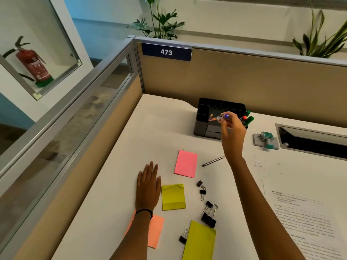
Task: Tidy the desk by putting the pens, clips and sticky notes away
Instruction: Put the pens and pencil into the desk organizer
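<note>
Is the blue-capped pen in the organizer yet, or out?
Out. The right hand pinches the pen, lying roughly level, in front of the black organizer, not standing in any compartment.

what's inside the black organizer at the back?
In the organizer, green markers and a red-capped marker stand at the right end. The right hand, holding a pen, covers part; other compartments are too dark to tell.

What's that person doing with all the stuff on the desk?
Someone is tidying up. The right hand pinches a pen and holds it over the black organizer at the back of the desk, where green markers already stand. The left hand rests flat on the desk. Not yet put away: a dark pen, the binder clips and the coloured sticky notes.
</note>
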### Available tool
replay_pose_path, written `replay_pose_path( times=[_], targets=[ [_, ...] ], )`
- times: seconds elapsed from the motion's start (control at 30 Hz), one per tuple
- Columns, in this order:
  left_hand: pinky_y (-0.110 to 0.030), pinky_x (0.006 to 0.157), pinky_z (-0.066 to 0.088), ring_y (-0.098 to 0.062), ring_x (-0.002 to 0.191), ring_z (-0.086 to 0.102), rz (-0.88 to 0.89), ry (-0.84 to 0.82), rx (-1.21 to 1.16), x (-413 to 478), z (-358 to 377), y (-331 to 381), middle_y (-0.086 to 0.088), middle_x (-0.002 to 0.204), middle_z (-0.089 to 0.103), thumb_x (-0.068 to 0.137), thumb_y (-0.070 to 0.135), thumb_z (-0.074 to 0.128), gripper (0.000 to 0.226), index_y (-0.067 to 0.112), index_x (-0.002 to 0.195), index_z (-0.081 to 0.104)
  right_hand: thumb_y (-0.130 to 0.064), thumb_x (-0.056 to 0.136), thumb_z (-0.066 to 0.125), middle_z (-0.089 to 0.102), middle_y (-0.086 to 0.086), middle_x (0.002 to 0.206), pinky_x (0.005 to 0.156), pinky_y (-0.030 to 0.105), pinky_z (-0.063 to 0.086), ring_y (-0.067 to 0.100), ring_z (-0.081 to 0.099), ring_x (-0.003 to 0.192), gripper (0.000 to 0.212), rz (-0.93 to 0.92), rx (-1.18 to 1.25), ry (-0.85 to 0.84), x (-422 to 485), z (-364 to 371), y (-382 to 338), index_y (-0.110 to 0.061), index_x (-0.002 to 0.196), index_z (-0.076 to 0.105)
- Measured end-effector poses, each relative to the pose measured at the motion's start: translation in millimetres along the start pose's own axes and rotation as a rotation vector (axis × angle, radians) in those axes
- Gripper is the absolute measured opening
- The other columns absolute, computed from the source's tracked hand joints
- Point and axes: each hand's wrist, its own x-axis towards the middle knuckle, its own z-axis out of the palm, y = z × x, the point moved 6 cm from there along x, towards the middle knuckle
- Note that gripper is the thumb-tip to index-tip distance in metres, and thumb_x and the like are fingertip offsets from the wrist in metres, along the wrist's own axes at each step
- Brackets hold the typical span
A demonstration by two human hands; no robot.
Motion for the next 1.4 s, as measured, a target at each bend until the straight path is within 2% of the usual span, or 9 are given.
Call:
replay_pose_path(
  times=[0.23, 0.47, 0.57, 0.7, 0.83, 0.93, 1.1, 1.27, 1.4],
  targets=[
    [-0.044, 0.114, 0.023, -0.026, 0.14, 0.03, 0.002, 0.001, 0.0, 0.8, 1.5, -1.3, -0.007, 0.151, 0.032, 0.091, 0.051, -0.011, 0.078, 0.015, 0.142, 0.035, -0.006, 0.091, 0.053, 0.068, 0.018, 0.097, 0.067, -0.002, 0.041, 0.015, 0.059, 0.084, 0.018, 0.034, -0.002, -0.007, 22.2, 28.7, 19.1, 0.001, 0.106, 0.06],
    [-0.041, 0.116, 0.018, -0.023, 0.142, 0.025, 0.003, 0.007, -0.002, 1.0, 4.4, -3.4, -0.006, 0.153, 0.028, 0.091, 0.051, -0.008, 0.074, 0.017, 0.144, 0.031, -0.007, 0.09, 0.056, 0.068, 0.023, 0.094, 0.075, 0.025, 0.047, 0.028, 0.064, 0.085, 0.017, 0.121, -0.086, -0.139, 29.1, 53.3, 43.6, 0.004, 0.1, 0.063],
    [-0.041, 0.116, 0.017, -0.023, 0.142, 0.025, 0.003, 0.015, -0.006, 0.9, 4.7, -4.2, -0.005, 0.153, 0.027, 0.092, 0.05, -0.006, 0.072, 0.017, 0.144, 0.031, -0.008, 0.089, 0.058, 0.068, 0.022, 0.095, 0.074, 0.025, 0.047, 0.03, 0.065, 0.086, 0.018, 0.145, -0.118, -0.18, 31.1, 56.0, 52.2, 0.004, 0.101, 0.063],
    [-0.04, 0.116, 0.017, -0.023, 0.142, 0.025, -0.009, 0.013, -0.004, 1.4, 6.1, -5.1, -0.005, 0.153, 0.026, 0.095, 0.042, 0.012, 0.058, 0.017, 0.144, 0.031, -0.009, 0.089, 0.059, 0.067, 0.02, 0.101, 0.076, 0.026, 0.048, 0.028, 0.063, 0.09, 0.024, 0.154, -0.121, -0.194, 27.5, 47.8, 57.8, 0.002, 0.11, 0.06],
    [-0.042, 0.115, 0.019, -0.024, 0.142, 0.026, -0.006, 0.014, 0.002, 1.2, 5.5, -4.3, -0.006, 0.153, 0.027, 0.094, 0.044, 0.009, 0.061, 0.016, 0.144, 0.031, -0.006, 0.092, 0.053, 0.064, 0.024, 0.102, 0.077, 0.031, 0.048, 0.033, 0.062, 0.092, 0.02, 0.195, -0.145, -0.211, -0.4, 32.3, 73.7, 0.005, 0.107, 0.06],
    [-0.042, 0.115, 0.02, -0.025, 0.141, 0.028, -0.005, 0.015, -0.01, 1.0, 5.0, -4.0, -0.007, 0.152, 0.029, 0.095, 0.041, 0.015, 0.057, 0.015, 0.143, 0.033, 0.001, 0.091, 0.05, 0.064, 0.024, 0.106, 0.083, 0.033, 0.047, 0.036, 0.06, 0.097, 0.017, 0.154, -0.264, -0.363, -32.9, 29.1, 90.1, 0.004, 0.101, 0.063],
    [-0.043, 0.114, 0.022, -0.026, 0.14, 0.03, 0.008, 0.015, -0.01, 0.5, 4.2, -3.6, -0.008, 0.151, 0.032, 0.092, 0.053, -0.008, 0.077, 0.014, 0.142, 0.035, 0.014, 0.085, 0.045, 0.059, 0.019, 0.122, 0.096, 0.038, 0.043, 0.035, 0.053, 0.112, 0.033, 0.068, -0.478, -0.657, -80.9, 24.1, 114.2, 0.0, 0.109, 0.065],
    [-0.042, 0.113, 0.022, -0.026, 0.139, 0.031, 0.005, 0.015, -0.015, 1.1, 4.1, -2.4, -0.008, 0.151, 0.033, 0.091, 0.054, -0.01, 0.079, 0.014, 0.142, 0.036, -0.001, 0.089, 0.054, 0.061, 0.018, 0.106, 0.077, 0.037, 0.047, 0.033, 0.056, 0.092, 0.014, 0.013, -0.534, -0.661, -99.3, 9.5, 116.5, -0.001, 0.1, 0.063],
    [-0.043, 0.113, 0.023, -0.027, 0.139, 0.032, 0.007, 0.018, -0.018, 0.8, 3.2, -2.2, -0.009, 0.15, 0.034, 0.091, 0.054, -0.009, 0.078, 0.014, 0.142, 0.036, -0.008, 0.094, 0.047, 0.06, 0.016, 0.1, 0.075, 0.038, 0.044, 0.031, 0.055, 0.087, 0.012, -0.002, -0.525, -0.696, -98.2, 9.1, 112.8, -0.003, 0.098, 0.058]
  ],
)
